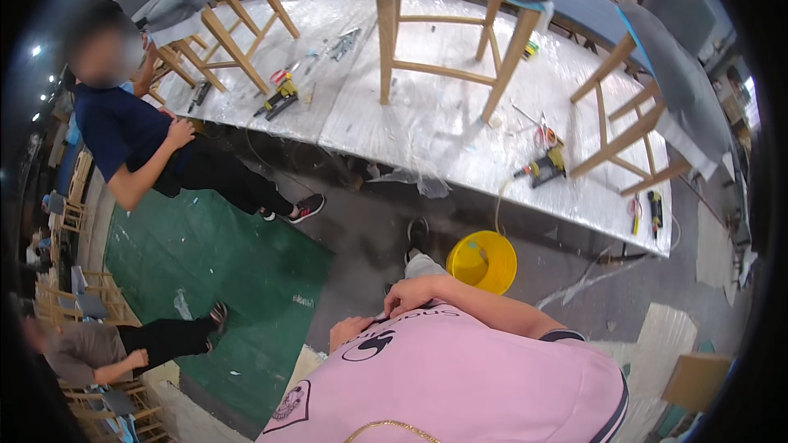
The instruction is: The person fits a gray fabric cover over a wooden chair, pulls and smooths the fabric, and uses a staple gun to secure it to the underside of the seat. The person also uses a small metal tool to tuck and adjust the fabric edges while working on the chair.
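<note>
1. The right hand (410, 294) is curling its fingers loosely at the hem of the pink shirt (460, 369), with a small pale thing at its fingertips; whether it is actually pinching that thing cannot be told
2. The left hand (349, 331) is resting just beside and below it, closed against the same shirt edge, and its grasp cannot be made out either
3. A dark round emblem (368, 347) is showing on the shirt right under the left hand
4. Just beyond the right hand, a yellow bucket (483, 261) is standing on the grey floor, near a dark shoe (417, 234)
5. Off to the left of the hands, a green mat (205, 279) is lying flat, with a person in a dark blue top (119, 127) standing at its far edge
6. Farther out, a long plastic-covered table (427, 115) is carrying wooden stool frames (447, 41) and a yellow-black power tool (543, 166)
</note>
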Tool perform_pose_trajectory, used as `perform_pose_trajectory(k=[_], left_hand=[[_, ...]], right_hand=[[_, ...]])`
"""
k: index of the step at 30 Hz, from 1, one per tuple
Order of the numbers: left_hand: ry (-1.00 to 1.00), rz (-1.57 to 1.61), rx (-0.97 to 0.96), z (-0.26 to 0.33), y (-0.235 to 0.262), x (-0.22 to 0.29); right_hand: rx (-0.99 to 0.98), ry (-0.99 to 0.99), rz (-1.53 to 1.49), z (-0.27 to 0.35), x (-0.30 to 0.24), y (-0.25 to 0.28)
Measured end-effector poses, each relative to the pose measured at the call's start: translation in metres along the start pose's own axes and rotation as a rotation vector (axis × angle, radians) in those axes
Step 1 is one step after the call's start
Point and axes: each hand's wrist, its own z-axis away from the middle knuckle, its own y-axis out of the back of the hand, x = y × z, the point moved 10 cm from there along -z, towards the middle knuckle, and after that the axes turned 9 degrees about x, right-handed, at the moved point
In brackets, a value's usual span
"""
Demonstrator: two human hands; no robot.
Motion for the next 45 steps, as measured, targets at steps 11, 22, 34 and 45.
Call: perform_pose_trajectory(k=[11, 22, 34, 45], left_hand=[[-0.112, 0.092, -0.158, -0.203, 0.076, 0.047], [0.101, 0.095, -0.567, -0.264, 0.093, 0.035], [-0.286, 0.395, -0.299, -0.498, 0.214, 0.032], [-0.971, 0.795, 0.825, -0.565, 0.594, 0.151]], right_hand=[[0.165, 0.084, -0.025, -0.001, 0.042, 0.186], [0.319, -0.374, -0.376, 0.081, 0.145, 0.244], [1.017, -0.182, -0.344, 0.051, 0.111, 0.496], [2.157, -0.099, 1.003, 0.349, -0.134, 0.606]])
